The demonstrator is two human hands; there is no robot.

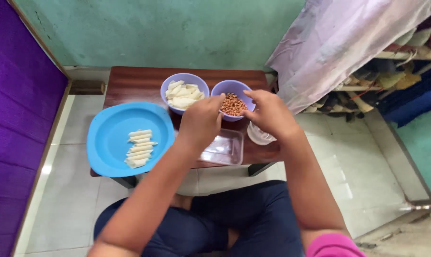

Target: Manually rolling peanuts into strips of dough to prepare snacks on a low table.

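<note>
Left hand: fingers pinched at the peanut bowl
Right hand: curled, grip unclear
Plate: eight pasta tubes lined up
Pasta bowl: still full

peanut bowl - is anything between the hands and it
Nothing visible does. The left hand and right hand are both at the rim of the purple bowl of peanuts, fingertips over it. The pasta bowl sits beside it to the left, and the clear container lies nearer, below the hands.

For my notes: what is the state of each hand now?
Left hand: fingers pinched together at the peanut bowl, contents unclear.
Right hand: curled there, cannot be told.
</note>
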